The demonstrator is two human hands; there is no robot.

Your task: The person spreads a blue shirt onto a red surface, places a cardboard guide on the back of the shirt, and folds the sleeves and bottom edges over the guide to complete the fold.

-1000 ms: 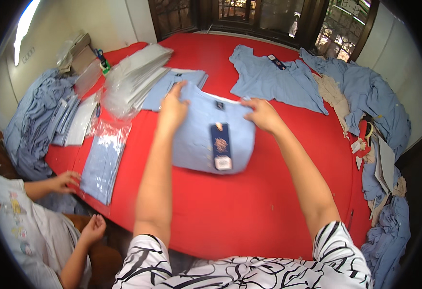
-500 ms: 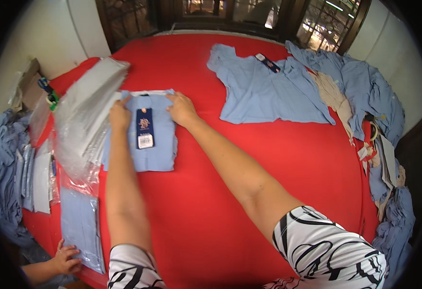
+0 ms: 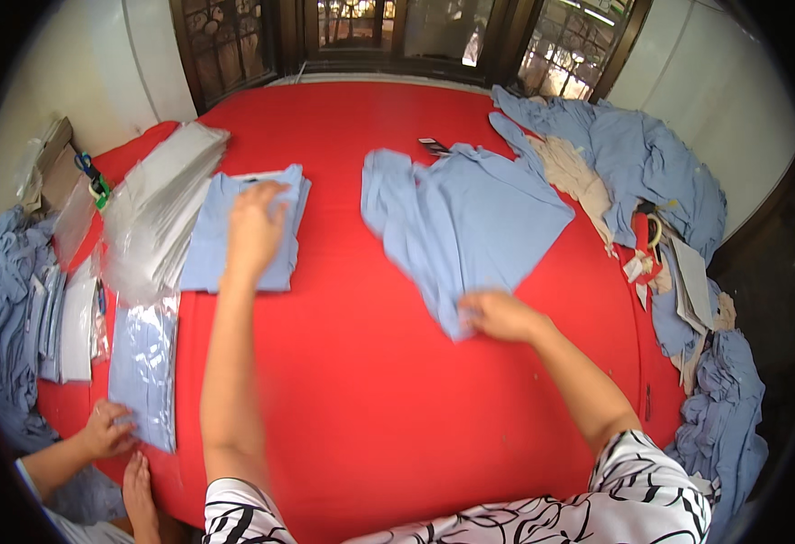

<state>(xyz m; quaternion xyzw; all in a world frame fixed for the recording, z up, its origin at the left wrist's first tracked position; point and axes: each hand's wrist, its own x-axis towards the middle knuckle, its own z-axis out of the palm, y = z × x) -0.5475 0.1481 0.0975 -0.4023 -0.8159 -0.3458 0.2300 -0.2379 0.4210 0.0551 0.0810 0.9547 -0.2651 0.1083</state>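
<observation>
My right hand (image 3: 503,315) pinches the lower corner of a loose light-blue shirt (image 3: 497,213), which lies rumpled on the red-covered table (image 3: 388,417). The shirt's dark tag (image 3: 434,146) pokes out at its far edge. My left hand (image 3: 257,222), slightly blurred, is over a folded light-blue shirt (image 3: 209,245) with its fingers loosely bent and apart. Whether it touches the cloth I cannot tell. The folded shirt seems to lie on other folded ones, beside a pile of clear plastic sleeves (image 3: 166,195).
Another person's hands (image 3: 110,428) are at a bagged folded shirt (image 3: 146,372) at the near left. Heaps of blue clothing stand at the right (image 3: 660,172) and left (image 3: 7,308). Green-and-blue-handled scissors (image 3: 94,181) lie far left; a tape roll (image 3: 655,230) is at the right.
My right hand has left the folded shirt and pulled the loose shirt nearer and leftward, bunching it and turning its tag side away. The folded shirt's tag no longer shows. The other person's second hand has appeared.
</observation>
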